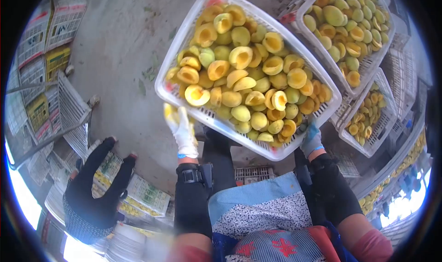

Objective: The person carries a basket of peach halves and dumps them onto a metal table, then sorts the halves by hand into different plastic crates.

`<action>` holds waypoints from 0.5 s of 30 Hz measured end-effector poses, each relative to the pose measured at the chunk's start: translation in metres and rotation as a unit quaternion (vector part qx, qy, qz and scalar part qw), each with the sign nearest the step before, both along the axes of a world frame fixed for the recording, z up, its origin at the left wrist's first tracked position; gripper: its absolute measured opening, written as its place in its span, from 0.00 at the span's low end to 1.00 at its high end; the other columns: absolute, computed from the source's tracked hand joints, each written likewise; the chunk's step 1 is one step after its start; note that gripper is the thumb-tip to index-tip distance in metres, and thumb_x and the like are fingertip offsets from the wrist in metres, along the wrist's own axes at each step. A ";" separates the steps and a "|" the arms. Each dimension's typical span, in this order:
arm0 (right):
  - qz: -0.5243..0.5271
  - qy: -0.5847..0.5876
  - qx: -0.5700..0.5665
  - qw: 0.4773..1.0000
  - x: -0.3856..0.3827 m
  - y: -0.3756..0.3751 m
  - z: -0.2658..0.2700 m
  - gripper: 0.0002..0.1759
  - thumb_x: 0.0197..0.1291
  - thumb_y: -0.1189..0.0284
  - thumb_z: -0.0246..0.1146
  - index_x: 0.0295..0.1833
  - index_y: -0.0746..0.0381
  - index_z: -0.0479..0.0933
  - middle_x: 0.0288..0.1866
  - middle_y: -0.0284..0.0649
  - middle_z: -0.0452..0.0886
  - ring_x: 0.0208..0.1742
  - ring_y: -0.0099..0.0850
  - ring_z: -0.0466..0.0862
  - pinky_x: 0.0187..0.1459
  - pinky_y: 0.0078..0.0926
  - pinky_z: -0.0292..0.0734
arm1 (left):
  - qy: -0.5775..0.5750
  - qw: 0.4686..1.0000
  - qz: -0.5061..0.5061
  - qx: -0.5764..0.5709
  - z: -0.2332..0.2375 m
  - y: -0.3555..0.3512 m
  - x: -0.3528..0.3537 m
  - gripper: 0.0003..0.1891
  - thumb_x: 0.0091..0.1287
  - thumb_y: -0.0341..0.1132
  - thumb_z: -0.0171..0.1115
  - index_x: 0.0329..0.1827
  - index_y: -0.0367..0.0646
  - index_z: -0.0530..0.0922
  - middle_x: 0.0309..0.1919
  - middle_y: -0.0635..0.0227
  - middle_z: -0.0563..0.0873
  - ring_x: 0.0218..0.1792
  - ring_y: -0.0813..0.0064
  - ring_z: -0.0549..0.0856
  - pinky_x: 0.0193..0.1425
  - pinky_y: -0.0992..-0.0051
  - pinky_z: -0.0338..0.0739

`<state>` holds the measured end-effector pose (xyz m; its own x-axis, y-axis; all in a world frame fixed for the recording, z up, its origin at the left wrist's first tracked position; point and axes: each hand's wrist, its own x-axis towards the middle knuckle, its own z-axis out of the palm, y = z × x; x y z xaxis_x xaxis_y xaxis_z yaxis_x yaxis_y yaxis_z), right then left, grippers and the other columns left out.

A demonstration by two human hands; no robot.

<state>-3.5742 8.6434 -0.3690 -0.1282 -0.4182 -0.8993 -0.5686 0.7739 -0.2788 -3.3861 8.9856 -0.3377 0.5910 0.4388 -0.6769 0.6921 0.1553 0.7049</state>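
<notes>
A white plastic crate [209, 117] full of halved yellow-green fruit [241, 58] is tilted in front of me. My left hand [182, 130], in a white glove with yellow-stained fingers, is just outside the crate's lower left edge. Its fingers point up and stand apart, with nothing visible between them. At the lower right corner, my right hand [313, 140], in a bluish glove, grips the crate; its fingertips are partly hidden by the rim.
More crates of halved fruit [352, 31] are at the upper right, with a smaller crate [386, 123] below. Crates are stacked at the left [64, 20] beside a metal rack [76, 114]. Another person [92, 193] is at the lower left. Concrete floor [115, 54] shows between.
</notes>
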 end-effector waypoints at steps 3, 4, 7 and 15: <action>0.036 -0.010 0.012 0.999 -0.008 -0.009 -0.008 0.20 0.72 0.50 0.65 0.41 0.57 0.76 0.26 0.33 0.75 0.27 0.32 0.77 0.32 0.34 0.80 | -0.064 0.993 -0.099 -0.001 -0.028 0.007 -0.015 0.35 0.79 0.33 0.61 0.84 0.45 0.56 0.71 0.65 0.73 0.68 0.74 0.74 0.69 0.71 0.73; 0.043 -0.011 0.015 0.999 -0.006 -0.010 -0.006 0.19 0.72 0.52 0.65 0.41 0.57 0.77 0.26 0.33 0.76 0.28 0.33 0.79 0.33 0.36 0.81 | -0.067 0.991 -0.112 -0.013 -0.029 0.014 -0.013 0.34 0.79 0.34 0.61 0.84 0.44 0.57 0.70 0.66 0.74 0.68 0.75 0.75 0.69 0.72 0.74; 0.079 0.006 0.016 0.997 0.008 -0.006 0.001 0.18 0.73 0.52 0.64 0.41 0.56 0.76 0.28 0.33 0.77 0.30 0.32 0.80 0.36 0.34 0.82 | -0.017 0.994 -0.065 -0.087 -0.034 0.049 -0.017 0.29 0.82 0.50 0.56 0.79 0.43 0.67 0.67 0.62 0.79 0.63 0.67 0.81 0.65 0.59 0.80; 0.182 0.010 0.031 0.983 -0.035 -0.064 -0.047 0.25 0.80 0.52 0.48 0.68 0.59 0.72 0.64 0.42 0.82 0.63 0.41 0.84 0.63 0.46 0.83 | 0.182 0.958 -0.222 0.026 -0.123 0.057 -0.112 0.22 0.69 0.40 0.66 0.65 0.46 0.80 0.53 0.57 0.89 0.51 0.60 0.87 0.57 0.65 0.80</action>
<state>-3.6087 8.5794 -0.4156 0.0024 -0.3838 -0.9234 -0.8155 0.5337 -0.2240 -3.4986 9.0422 -0.4607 0.4552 0.2376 -0.8581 0.8836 -0.2388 0.4027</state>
